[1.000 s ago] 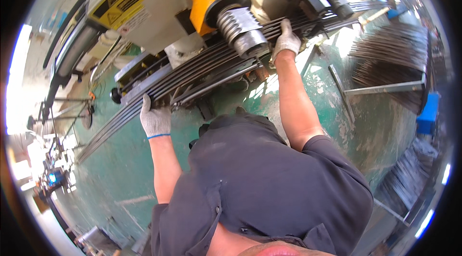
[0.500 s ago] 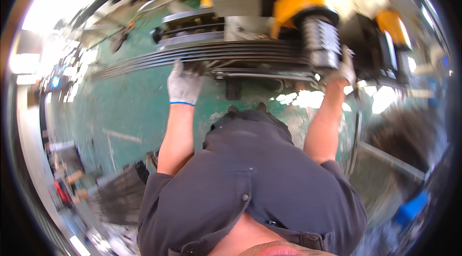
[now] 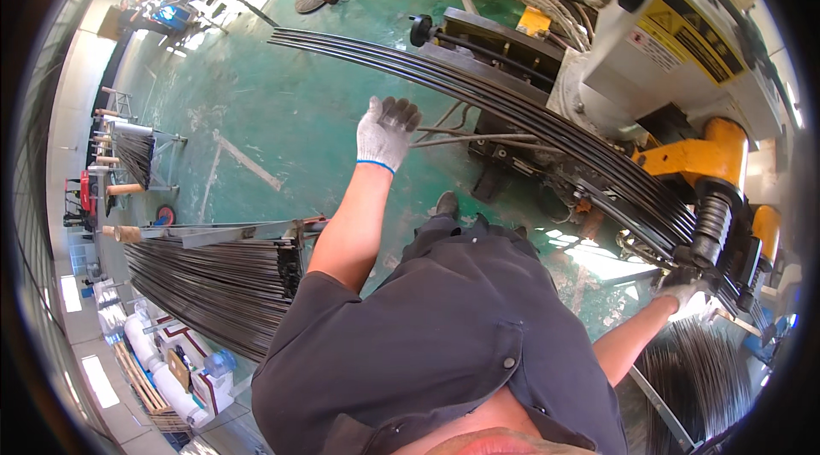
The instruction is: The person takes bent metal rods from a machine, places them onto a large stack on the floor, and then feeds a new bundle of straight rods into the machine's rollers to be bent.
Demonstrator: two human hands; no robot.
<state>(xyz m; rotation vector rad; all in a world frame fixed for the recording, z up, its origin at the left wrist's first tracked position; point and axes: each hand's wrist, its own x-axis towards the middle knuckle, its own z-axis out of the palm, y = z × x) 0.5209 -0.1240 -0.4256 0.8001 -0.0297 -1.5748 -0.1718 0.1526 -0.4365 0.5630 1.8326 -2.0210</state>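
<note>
Several long dark metal bars [image 3: 478, 93] run side by side from the upper left down to the machine at the right. My left hand [image 3: 389, 130], in a white knit glove with a grey palm and blue cuff, is raised on the near side of the bars. Its fingers are extended and nothing is in them; it looks apart from the bars. My right hand [image 3: 682, 293], also gloved, is at the right end of the bars, just below a black ribbed cylinder [image 3: 711, 228] on a yellow machine arm [image 3: 696, 156]. The right fingers are mostly hidden among the dark parts there.
A rack of bundled dark rods [image 3: 205, 280] stands at my left, and another rod bundle [image 3: 705, 374] lies at the lower right. Beyond the bars are a black handwheel [image 3: 421, 30] and a pale machine body [image 3: 675, 53]. Underneath is a green floor [image 3: 256, 130].
The view has turned, so the bars now run diagonally. My left hand, earlier at the bars, is now apart from them with its fingers extended. My right hand stays by the ribbed cylinder.
</note>
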